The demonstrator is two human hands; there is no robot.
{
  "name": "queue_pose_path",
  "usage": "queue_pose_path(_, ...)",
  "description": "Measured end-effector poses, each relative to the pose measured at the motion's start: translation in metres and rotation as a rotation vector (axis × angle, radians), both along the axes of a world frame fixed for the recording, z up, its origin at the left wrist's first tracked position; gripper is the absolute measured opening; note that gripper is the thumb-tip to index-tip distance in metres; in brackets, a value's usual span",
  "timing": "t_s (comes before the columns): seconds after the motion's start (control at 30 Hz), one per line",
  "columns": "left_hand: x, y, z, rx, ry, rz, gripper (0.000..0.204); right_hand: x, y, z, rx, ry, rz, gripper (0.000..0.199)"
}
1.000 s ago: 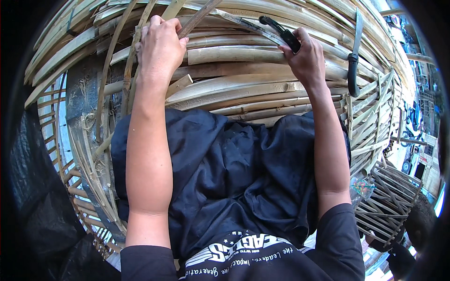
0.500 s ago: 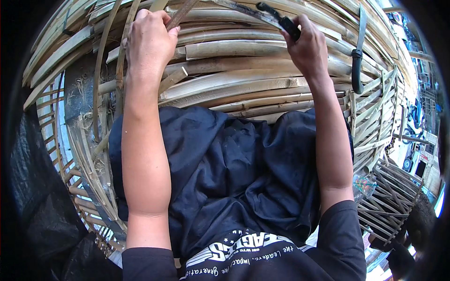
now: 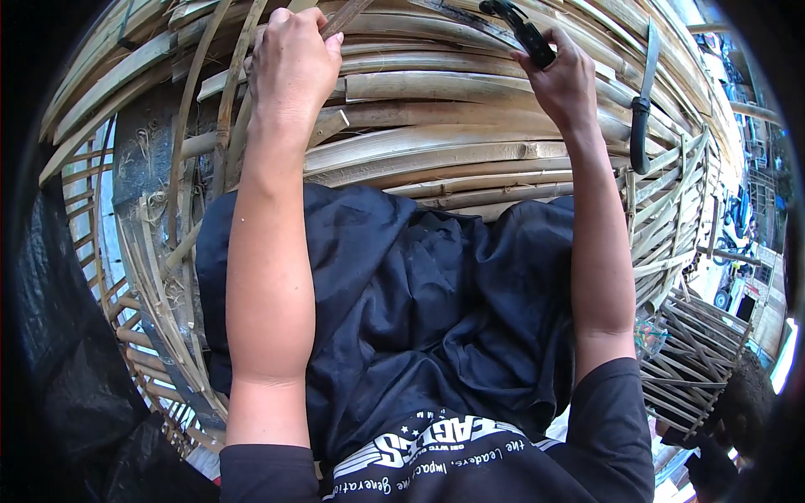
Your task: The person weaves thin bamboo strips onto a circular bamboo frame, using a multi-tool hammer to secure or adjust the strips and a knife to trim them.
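At the upper left, my left hand [image 3: 293,71] is closed around a brown bamboo strip [image 3: 345,15], which runs off the top edge. My right hand [image 3: 563,84], at the upper right, grips the black handle of what looks like a handsaw [image 3: 532,44]. Its thin, dark-stained blade points up and left, leaving the view at the top, so the tip and cutting edge cannot be made out. Both hands are above a layer of split bamboo slats [image 3: 444,88]. Dark cloth [image 3: 402,260] covers my lap.
A long black-handled knife [image 3: 644,105] lies on the slats at the right. Woven bamboo strips [image 3: 671,205] and a bamboo lattice [image 3: 692,360] stand farther right. Bamboo rungs [image 3: 138,339] run down the left, beside black sheeting [image 3: 63,352]. Parked vehicles show at the far right.
My left hand has shifted right and slightly down with the bamboo strip. My right hand has also moved a little right, and the saw handle is tilted differently.
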State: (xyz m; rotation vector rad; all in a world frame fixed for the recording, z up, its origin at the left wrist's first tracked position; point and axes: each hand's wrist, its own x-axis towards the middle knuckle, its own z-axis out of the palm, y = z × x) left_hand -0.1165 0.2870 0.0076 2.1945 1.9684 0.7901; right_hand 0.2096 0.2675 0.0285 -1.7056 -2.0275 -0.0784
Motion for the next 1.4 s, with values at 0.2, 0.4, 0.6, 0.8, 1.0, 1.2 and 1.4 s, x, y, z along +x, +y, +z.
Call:
queue_pose_path(0.2,0.004,-0.003,0.004,0.007,0.019,0.031,0.027,-0.016,-0.037,0.024,0.021,0.448,-0.2,0.035)
queue_pose_path(0.4,0.002,0.001,-0.003,0.018,-0.024,0.012,0.025,-0.028,-0.058,0.01,0.273,0.334,-0.175,0.026)
queue_pose_path(0.6,0.007,-0.003,-0.002,0.03,0.002,-0.003,0.024,-0.039,-0.055,-0.001,-0.213,0.119,-0.363,0.036)
queue_pose_path(0.8,0.01,-0.005,-0.002,0.018,-0.01,0.014,0.029,-0.038,-0.055,-0.014,-0.117,0.194,-0.328,0.035)
queue_pose_path(1.0,0.009,-0.006,0.002,-0.021,-0.012,0.014,0.035,-0.041,-0.059,-0.018,-0.111,0.205,-0.337,0.031)
queue_pose_path(1.2,0.015,-0.012,0.012,-0.091,-0.042,0.041,0.036,-0.045,-0.061,-0.014,-0.099,0.238,-0.336,0.029)
queue_pose_path(1.4,0.008,-0.004,0.003,-0.072,-0.09,0.009,0.027,-0.039,-0.06,-0.017,-0.098,0.262,-0.319,0.032)
